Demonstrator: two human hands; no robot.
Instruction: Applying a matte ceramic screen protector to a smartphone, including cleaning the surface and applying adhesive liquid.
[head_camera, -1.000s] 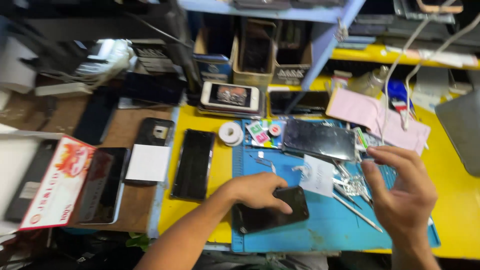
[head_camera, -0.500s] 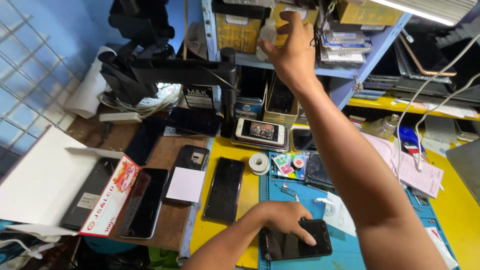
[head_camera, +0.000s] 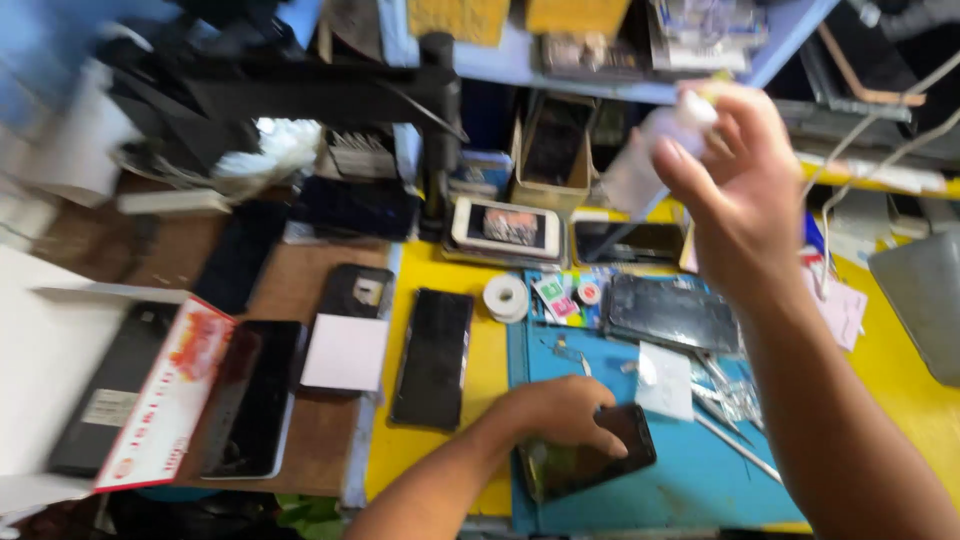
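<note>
We see a phone on the mat at lower centre, under our left hand. Left of the mat lies another phone. Our right hand holds a bottle at upper right.

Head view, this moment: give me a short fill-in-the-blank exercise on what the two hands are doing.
1. The left hand presses down on a dark phone that lies on the ____ work mat.
2. The right hand holds a small translucent plastic ____ up near the blue shelf.
3. The white roll of tape rests on the ____ tabletop.

Missing words: blue; bottle; yellow
</note>
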